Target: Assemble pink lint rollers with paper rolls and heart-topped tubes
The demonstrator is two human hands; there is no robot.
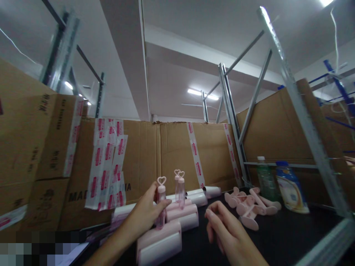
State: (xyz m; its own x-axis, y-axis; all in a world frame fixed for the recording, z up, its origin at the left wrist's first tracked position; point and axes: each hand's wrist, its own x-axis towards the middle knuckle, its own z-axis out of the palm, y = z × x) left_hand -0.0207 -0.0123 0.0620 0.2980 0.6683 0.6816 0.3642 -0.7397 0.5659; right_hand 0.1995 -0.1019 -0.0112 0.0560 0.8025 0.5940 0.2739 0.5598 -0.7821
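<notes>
My left hand (pixel 148 212) closes its thumb and fingers around the clear pink handle (pixel 161 201) of a lint roller, which has a heart-shaped loop on top. The handle stands upright at the pink-and-white lint roller (pixel 161 242) lying nearest me. Behind it, another lint roller (pixel 184 214) lies sideways, and two more heart-topped handles (pixel 181 190) stand upright there. My right hand (pixel 226 231) hovers to the right of the rollers with curled fingers, thumb and forefinger close together. Whether anything is between them is hidden.
Loose pink plastic pieces with round ends (pixel 251 207) lie heaped at the right. Behind them stand a green bottle (pixel 266 181) and a blue-capped bottle (pixel 291 188). Cardboard (pixel 172 155) walls the back; a metal rack post (pixel 302 107) rises at the right.
</notes>
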